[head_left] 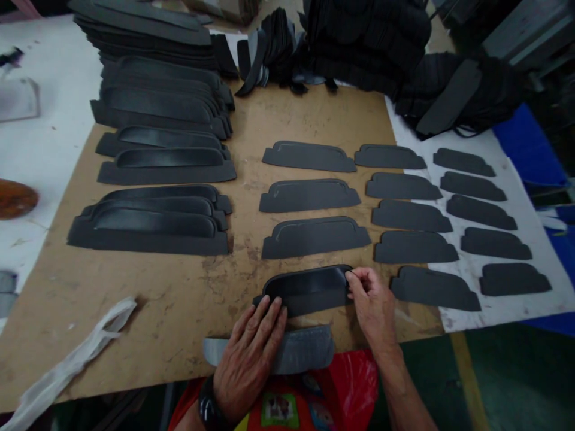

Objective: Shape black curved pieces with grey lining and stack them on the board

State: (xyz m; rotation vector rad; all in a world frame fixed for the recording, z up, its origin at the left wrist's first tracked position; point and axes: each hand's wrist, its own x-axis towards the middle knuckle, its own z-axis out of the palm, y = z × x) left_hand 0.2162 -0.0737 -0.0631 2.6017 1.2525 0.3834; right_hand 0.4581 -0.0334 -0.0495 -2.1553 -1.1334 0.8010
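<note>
A dark curved piece (309, 293) lies near the table's front edge, with a raised glossy rim along its top. My left hand (254, 353) rests flat with fingers stretched over its left end. At its right end my right hand (371, 296) pinches the rim between thumb and forefinger. Under and beside my left hand is a lighter grey piece (305, 350). Beyond, flat dark pieces (314, 236) lie in rows to the right. Overlapping dark pieces with glossy strips (155, 224) are at the left.
Stacks of dark pieces (148, 36) stand at the back left, with bigger dark piles (363, 42) at the back middle. A white cloth strip (90, 353) lies front left. An orange-brown object (17, 199) sits at the left edge.
</note>
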